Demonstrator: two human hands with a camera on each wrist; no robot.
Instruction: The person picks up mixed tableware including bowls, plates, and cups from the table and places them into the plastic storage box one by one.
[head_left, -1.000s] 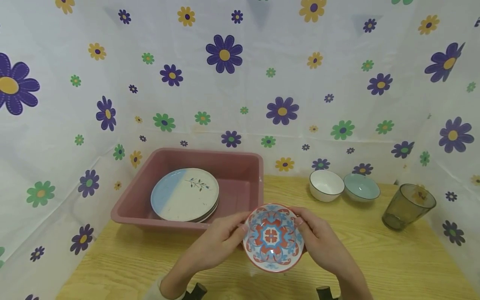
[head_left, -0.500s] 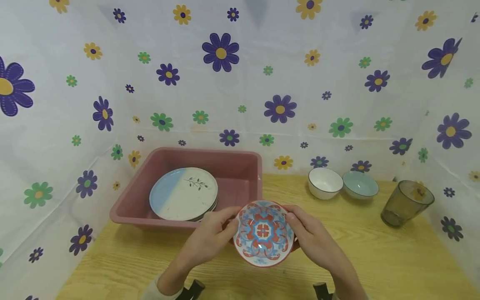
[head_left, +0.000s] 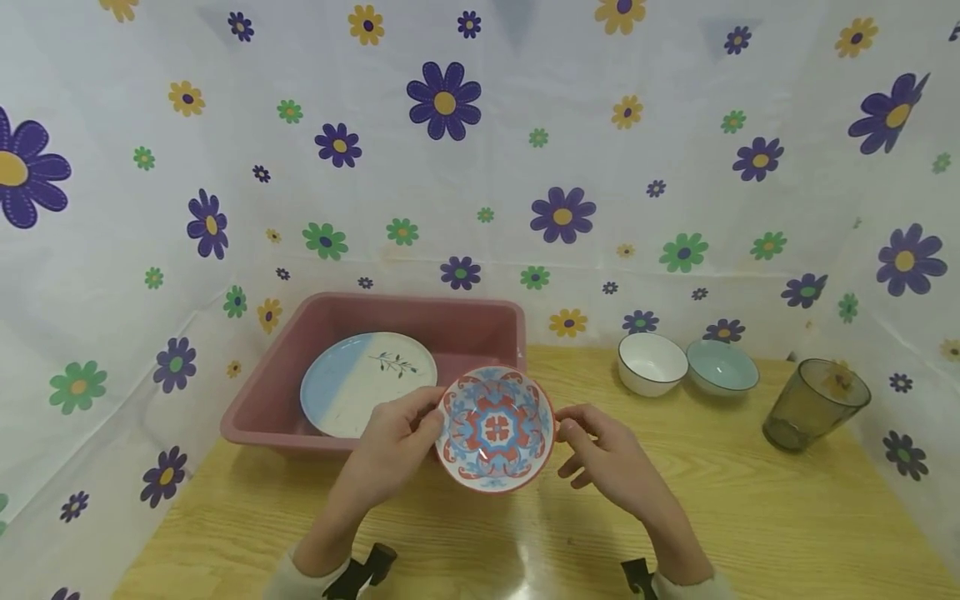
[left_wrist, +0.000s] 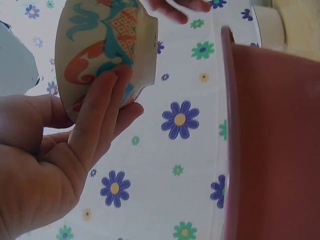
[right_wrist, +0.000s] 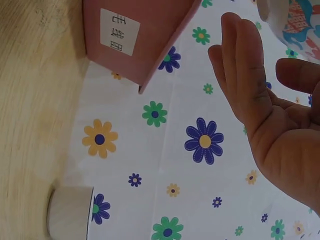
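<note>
My left hand (head_left: 393, 450) grips the left side of a round bowl (head_left: 497, 429) patterned in red and blue, tilted so its inside faces the head camera. In the left wrist view, fingers (left_wrist: 97, 117) lie along the outer wall of the bowl (left_wrist: 107, 37), with the thumb at the rim. At the bowl's right side is my right hand (head_left: 611, 458), its thumb and index finger close to the rim. In the right wrist view, the right hand (right_wrist: 270, 115) has extended fingers apart from the bowl (right_wrist: 300, 25); whether the thumb touches it I cannot tell.
A pink tub (head_left: 517, 333) stands behind and left of the bowl, holding stacked plates (head_left: 367, 383). At the back right are a white bowl (head_left: 652, 364), a pale green-blue bowl (head_left: 722, 367) and a tinted glass (head_left: 813, 406). A flowered curtain (head_left: 495, 167) surrounds the wooden table (head_left: 750, 517).
The bowl has moved left and up in the head view, nearer the tub, with the left hand. The right hand's fingers have loosened from round the bowl and spread.
</note>
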